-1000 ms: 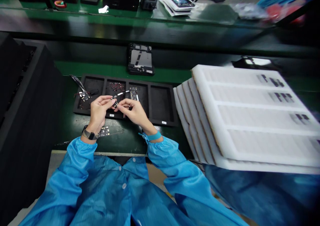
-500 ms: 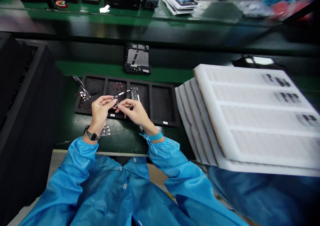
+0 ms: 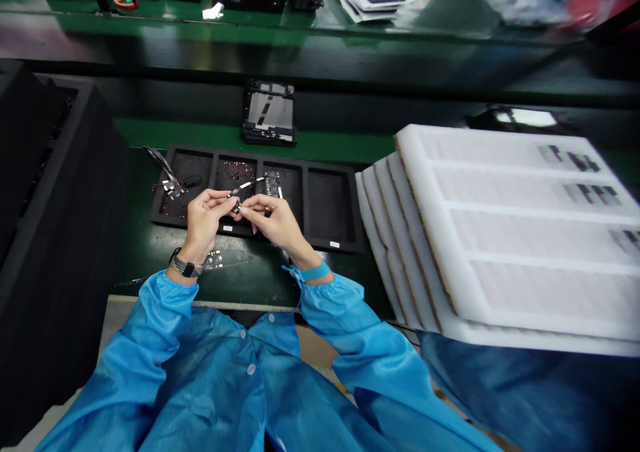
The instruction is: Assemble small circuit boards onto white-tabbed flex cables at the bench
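My left hand (image 3: pixel 206 220) and my right hand (image 3: pixel 274 221) meet above the front edge of a black foam tray (image 3: pixel 325 242). Between their fingertips is a small dark electronic part (image 3: pixel 237 207), pinched from both sides. A thin flex cable (image 3: pixel 245 185) with white patches sticks up from it toward the right. Inside the tray, one compartment has small parts with red wires (image 3: pixel 239 171), and the one to its right has a circuit board strip (image 3: pixel 273 184). Several boards with dark cables (image 3: pixel 173 187) lie in the leftmost compartment. More small boards (image 3: pixel 214 260) lie on the bench by my left wrist.
White foam trays (image 3: pixel 525 239) with dark parts in their slots are stacked at the right. Tall black foam trays (image 3: pixel 65 239) stand at the left. Behind the tray sits a stack of device housings (image 3: pixel 270 113). A green shelf (image 3: pixel 165 22) runs across the back.
The view has shifted slightly, so most things appear a little to the right. Both hands keep their pinch on the small part, with hardly any movement of the fingers.
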Action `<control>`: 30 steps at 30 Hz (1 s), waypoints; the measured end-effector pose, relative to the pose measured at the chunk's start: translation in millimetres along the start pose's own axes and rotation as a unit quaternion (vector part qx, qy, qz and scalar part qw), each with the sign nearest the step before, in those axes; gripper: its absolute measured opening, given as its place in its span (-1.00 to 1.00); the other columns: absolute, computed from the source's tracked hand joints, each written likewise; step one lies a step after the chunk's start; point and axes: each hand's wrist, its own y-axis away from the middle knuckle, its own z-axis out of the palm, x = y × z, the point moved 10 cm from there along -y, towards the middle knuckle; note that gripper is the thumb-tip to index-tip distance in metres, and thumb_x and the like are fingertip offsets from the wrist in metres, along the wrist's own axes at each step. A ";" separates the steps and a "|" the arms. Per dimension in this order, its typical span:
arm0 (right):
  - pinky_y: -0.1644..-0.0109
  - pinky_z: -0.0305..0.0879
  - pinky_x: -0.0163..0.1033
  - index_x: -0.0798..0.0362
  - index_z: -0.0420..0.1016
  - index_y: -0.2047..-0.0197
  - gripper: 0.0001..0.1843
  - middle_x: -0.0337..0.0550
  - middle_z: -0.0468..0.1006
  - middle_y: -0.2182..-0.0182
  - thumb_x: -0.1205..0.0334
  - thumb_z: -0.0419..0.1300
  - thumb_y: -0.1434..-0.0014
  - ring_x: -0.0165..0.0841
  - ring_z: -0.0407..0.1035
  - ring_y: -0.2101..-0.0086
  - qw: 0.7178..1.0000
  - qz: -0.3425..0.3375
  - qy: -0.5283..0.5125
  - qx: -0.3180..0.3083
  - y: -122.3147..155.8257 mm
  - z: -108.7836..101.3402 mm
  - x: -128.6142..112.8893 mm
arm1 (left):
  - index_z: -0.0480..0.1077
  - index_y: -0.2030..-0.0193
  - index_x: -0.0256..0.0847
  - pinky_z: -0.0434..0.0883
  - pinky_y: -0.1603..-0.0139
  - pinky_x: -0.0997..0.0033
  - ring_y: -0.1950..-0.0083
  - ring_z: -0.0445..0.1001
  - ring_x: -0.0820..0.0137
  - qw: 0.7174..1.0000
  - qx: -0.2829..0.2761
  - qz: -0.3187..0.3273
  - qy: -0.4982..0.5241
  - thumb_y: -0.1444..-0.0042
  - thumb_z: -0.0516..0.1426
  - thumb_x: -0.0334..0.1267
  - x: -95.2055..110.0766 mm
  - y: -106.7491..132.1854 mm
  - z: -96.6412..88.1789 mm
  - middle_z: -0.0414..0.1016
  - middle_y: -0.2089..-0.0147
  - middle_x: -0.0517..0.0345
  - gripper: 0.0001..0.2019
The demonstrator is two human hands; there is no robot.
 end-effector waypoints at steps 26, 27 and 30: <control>0.28 0.48 -0.16 -0.01 0.44 -0.02 -0.66 -0.11 0.65 0.23 0.11 0.35 -0.24 -0.30 0.50 0.33 0.997 -0.007 -0.073 -0.015 -9.4 -44.2 -3.4 | 0.69 0.07 -0.13 0.52 -0.17 0.15 -0.04 0.67 0.14 0.916 0.055 0.299 -0.262 -0.23 0.31 -0.34 132.1 -50.9 37.7 0.73 -0.02 -0.01 -0.84; 0.27 0.48 -0.15 -0.01 0.43 -0.03 -0.66 -0.09 0.67 0.22 0.10 0.35 -0.25 -0.29 0.51 0.32 0.996 -0.005 -0.085 -0.022 -9.9 -43.9 -2.1 | 0.68 0.05 -0.13 0.45 -0.30 0.10 -0.14 0.64 0.11 0.889 0.046 0.328 -0.317 -0.25 0.27 -0.40 138.3 -68.5 51.9 0.71 -0.08 -0.03 -0.80; 0.26 0.48 -0.14 -0.01 0.41 0.01 -0.64 -0.03 0.70 0.20 0.05 0.39 -0.24 -0.28 0.54 0.33 0.992 0.004 -0.121 -0.023 -12.9 -42.9 5.4 | 0.64 -0.04 -0.22 0.30 -0.42 0.00 -0.31 0.53 0.02 0.797 -0.010 0.347 -0.494 -0.24 0.12 -0.60 130.4 -132.3 95.9 0.62 -0.25 -0.19 -0.63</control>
